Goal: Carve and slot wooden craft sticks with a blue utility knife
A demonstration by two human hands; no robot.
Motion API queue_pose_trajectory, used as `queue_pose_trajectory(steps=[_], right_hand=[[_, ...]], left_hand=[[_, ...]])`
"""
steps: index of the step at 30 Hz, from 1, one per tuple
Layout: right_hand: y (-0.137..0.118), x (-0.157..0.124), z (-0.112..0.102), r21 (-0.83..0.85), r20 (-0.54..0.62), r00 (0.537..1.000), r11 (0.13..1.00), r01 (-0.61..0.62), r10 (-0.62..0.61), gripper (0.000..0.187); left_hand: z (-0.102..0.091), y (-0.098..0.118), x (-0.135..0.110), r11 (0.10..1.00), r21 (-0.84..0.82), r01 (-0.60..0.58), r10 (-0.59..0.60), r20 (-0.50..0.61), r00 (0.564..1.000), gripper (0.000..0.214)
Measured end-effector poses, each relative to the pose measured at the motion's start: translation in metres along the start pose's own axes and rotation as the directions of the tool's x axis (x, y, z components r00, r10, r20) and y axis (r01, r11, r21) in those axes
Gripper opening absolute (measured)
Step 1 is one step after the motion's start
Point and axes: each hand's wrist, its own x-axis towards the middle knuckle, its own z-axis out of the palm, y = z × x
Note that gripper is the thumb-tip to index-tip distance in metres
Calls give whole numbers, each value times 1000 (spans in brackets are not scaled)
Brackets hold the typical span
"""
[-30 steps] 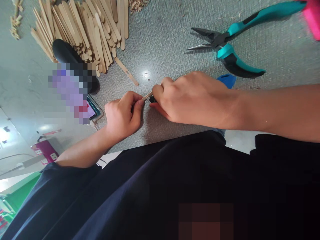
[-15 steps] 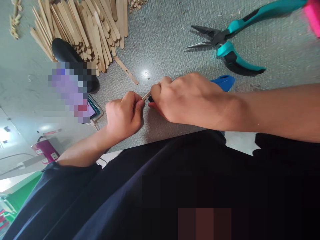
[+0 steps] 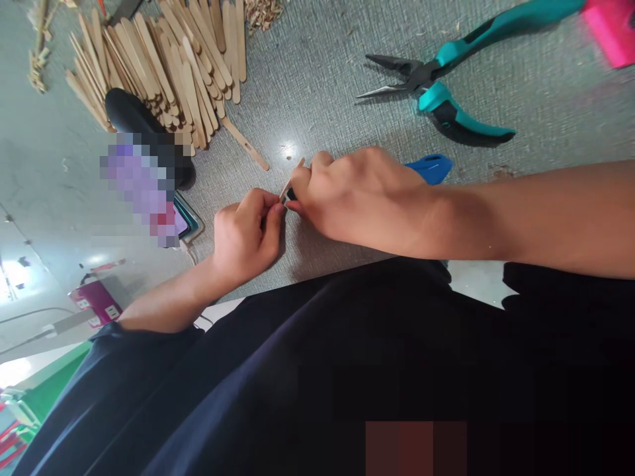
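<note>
My left hand (image 3: 245,233) is curled into a pinch on one end of a thin wooden stick (image 3: 292,180) just above the grey mat (image 3: 317,86). My right hand (image 3: 357,195) is closed around a tool with a blue handle (image 3: 430,166) that sticks out behind the knuckles; its dark tip meets the stick right beside my left fingertips. The two hands almost touch. Most of the stick and the tool's working end are hidden by my fingers.
A heap of wooden sticks (image 3: 163,66) lies at the back left, with one loose stick (image 3: 245,144) near it. Teal-handled long-nose pliers (image 3: 436,86) lie at the back right beside something pink (image 3: 612,26). A black object (image 3: 133,119) and a phone (image 3: 186,221) sit left.
Both hands have shifted slightly up and left on the mat, still joined at the stick. The stick now tilts more upright between the fingers.
</note>
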Motion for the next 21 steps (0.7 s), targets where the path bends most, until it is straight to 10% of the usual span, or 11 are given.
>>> queue_pose_trajectory(steps=[21], right_hand=[[28,4,-26,14,164,966,979,201,-201,54]], left_hand=[[4,-10,6,996,-5,92,-92,-51,994,13]])
